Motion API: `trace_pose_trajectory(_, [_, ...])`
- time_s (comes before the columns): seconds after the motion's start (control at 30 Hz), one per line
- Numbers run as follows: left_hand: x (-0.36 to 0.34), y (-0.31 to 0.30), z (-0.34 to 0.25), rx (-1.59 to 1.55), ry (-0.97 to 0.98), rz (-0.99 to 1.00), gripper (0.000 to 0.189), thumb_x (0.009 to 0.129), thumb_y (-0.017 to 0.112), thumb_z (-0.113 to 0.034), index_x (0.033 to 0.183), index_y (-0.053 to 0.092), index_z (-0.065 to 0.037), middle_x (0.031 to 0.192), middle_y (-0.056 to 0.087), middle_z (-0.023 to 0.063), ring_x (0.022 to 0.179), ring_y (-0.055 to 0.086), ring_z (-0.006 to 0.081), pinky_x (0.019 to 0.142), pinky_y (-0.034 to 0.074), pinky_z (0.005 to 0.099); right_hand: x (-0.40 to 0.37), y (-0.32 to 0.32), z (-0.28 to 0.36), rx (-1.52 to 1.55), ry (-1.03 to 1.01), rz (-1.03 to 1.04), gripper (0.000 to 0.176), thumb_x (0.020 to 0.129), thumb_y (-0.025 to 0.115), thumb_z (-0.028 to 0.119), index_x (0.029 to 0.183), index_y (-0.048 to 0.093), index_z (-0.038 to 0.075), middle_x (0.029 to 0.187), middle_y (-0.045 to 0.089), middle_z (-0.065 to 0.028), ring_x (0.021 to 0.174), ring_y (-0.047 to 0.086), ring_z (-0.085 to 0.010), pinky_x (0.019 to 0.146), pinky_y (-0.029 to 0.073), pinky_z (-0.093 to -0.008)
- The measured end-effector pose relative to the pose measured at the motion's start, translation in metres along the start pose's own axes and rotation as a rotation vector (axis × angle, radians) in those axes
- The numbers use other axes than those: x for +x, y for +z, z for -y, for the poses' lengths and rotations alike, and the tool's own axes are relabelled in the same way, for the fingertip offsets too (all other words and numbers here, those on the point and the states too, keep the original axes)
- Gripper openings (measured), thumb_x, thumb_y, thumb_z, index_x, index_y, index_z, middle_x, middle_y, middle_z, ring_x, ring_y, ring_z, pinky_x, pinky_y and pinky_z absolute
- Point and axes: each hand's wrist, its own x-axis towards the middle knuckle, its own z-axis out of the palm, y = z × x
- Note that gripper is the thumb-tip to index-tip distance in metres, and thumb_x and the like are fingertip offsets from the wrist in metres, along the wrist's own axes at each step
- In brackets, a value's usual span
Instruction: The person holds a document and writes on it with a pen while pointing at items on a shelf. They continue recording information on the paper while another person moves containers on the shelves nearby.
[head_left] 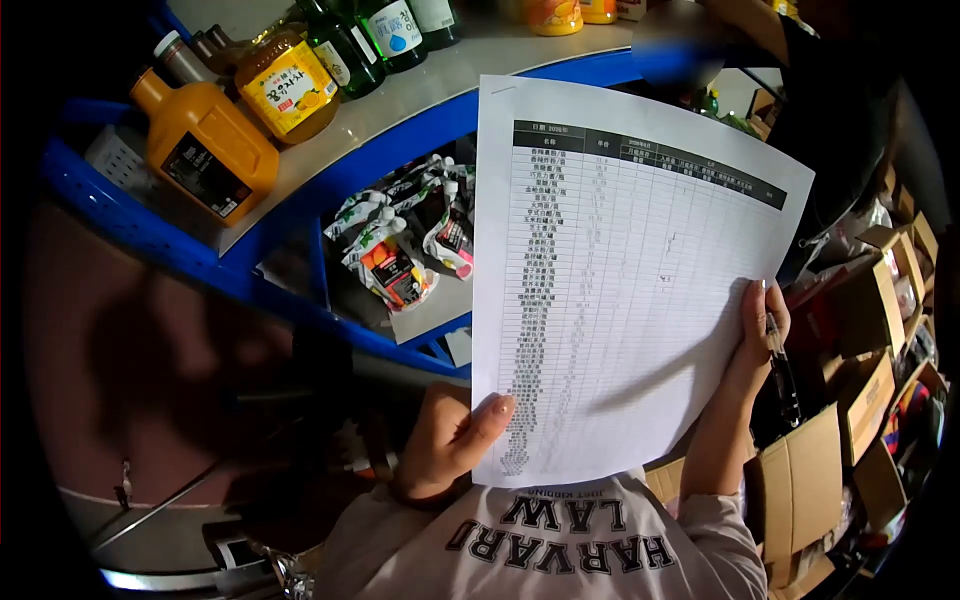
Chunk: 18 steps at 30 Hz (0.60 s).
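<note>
A stapled printed inventory list (pixel 620 400) spreads in front of my chest, its table of rows running down the page with a few handwritten marks. At its lower left edge my left hand (pixel 450 440) is closed, the thumb pressed on the front of the page. My right hand (pixel 762 330) grips the right edge with the thumb on top. Tucked in the same hand is a dark pen (pixel 782 380), pointing downward beside the paper. Most fingers of both hands are hidden behind the list or curled out of sight.
A blue-edged shelf (pixel 400 150) carries an orange jug (pixel 205 150), a yellow-labelled jar (pixel 290 88) and green bottles (pixel 395 35). Spouted pouches (pixel 395 265) lie on the lower level. Open cardboard boxes (pixel 805 480) crowd the right side. Another person's dark sleeve (pixel 830 70) shows behind.
</note>
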Motion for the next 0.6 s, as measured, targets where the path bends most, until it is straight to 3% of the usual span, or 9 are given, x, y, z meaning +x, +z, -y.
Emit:
trace_pose_trajectory(0.2, [0.010, 0.001, 0.002, 0.062, 0.074, -0.081, 0.040, 0.080, 0.052, -0.016, 0.047, 0.037, 0.000, 0.042, 0.035, 0.0009, 0.039, 0.029, 0.0068, 0.038, 0.022, 0.0241, 0.005, 0.005, -0.007, 0.039, -0.018, -0.010, 0.026, 0.081, 0.051, 0.026, 0.068, 0.050, 0.005, 0.058, 0.039, 0.0072, 0.054, 0.030, -0.0012, 0.050, 0.021, -0.0161])
trace_pose_trajectory(0.4, [0.004, -0.007, -0.007, 0.103, 0.081, -0.096, 0.039, 0.078, 0.056, -0.018, 0.047, 0.040, 0.001, 0.040, 0.034, -0.0002, 0.039, 0.029, 0.0054, 0.037, 0.022, 0.0238, -0.010, 0.016, 0.032, 0.084, -0.016, -0.082, 0.025, 0.080, 0.053, 0.024, 0.064, 0.047, 0.005, 0.058, 0.038, 0.0076, 0.054, 0.031, -0.0010, 0.049, 0.023, -0.0162])
trace_pose_trajectory(0.43, [0.011, -0.010, 0.000, 0.142, 0.126, -0.086, 0.039, 0.078, 0.057, -0.018, 0.047, 0.041, 0.001, 0.040, 0.035, 0.0000, 0.039, 0.030, 0.0052, 0.037, 0.022, 0.0235, -0.002, -0.002, 0.011, 0.068, -0.157, -0.008, 0.024, 0.079, 0.052, 0.020, 0.061, 0.045, 0.006, 0.057, 0.038, 0.0073, 0.053, 0.031, -0.0019, 0.048, 0.023, -0.0173])
trace_pose_trajectory(0.5, [0.022, -0.015, 0.009, 0.159, 0.187, -0.091, 0.038, 0.077, 0.058, -0.018, 0.048, 0.044, 0.002, 0.040, 0.036, 0.0006, 0.040, 0.032, 0.0048, 0.037, 0.023, 0.0229, -0.004, -0.001, 0.002, 0.054, -0.125, -0.113, 0.026, 0.078, 0.052, 0.018, 0.056, 0.042, 0.007, 0.056, 0.036, 0.0070, 0.053, 0.030, -0.0029, 0.047, 0.022, -0.0188])
trace_pose_trajectory(0.6, [0.029, -0.022, 0.036, 0.209, 0.089, -0.068, 0.039, 0.075, 0.060, -0.018, 0.047, 0.042, 0.003, 0.040, 0.035, 0.0009, 0.039, 0.028, 0.0055, 0.036, 0.021, 0.0238, -0.017, 0.005, 0.020, -0.007, -0.116, -0.086, 0.024, 0.079, 0.050, 0.019, 0.062, 0.045, 0.003, 0.058, 0.038, 0.0054, 0.054, 0.031, -0.0042, 0.048, 0.025, -0.0195])
